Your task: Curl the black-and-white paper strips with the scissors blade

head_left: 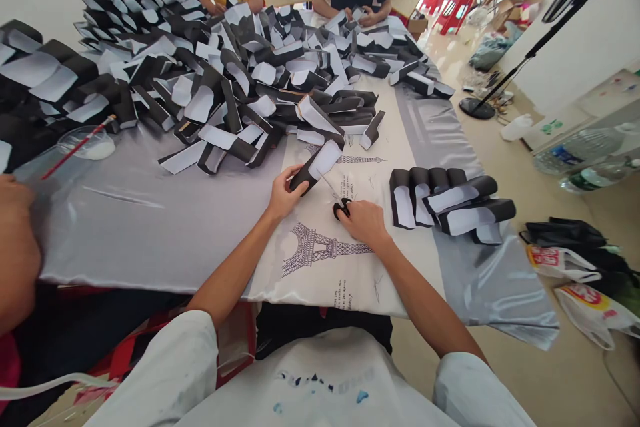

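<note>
My left hand (285, 193) clenches a black-and-white paper strip (313, 170), which sits right at my fingertips. My right hand (363, 223) grips black-handled scissors (343, 209), blades reaching up to the strip's white end, so I am at the cutting. More strips (443, 200) lie just beyond my right hand on the cloth (500, 300).

Head-worn view, facing forward and down over the long table (150, 240).

A curled black-and-white paper piece (313, 169) sits beside black-handled scissors (342, 209).
</note>
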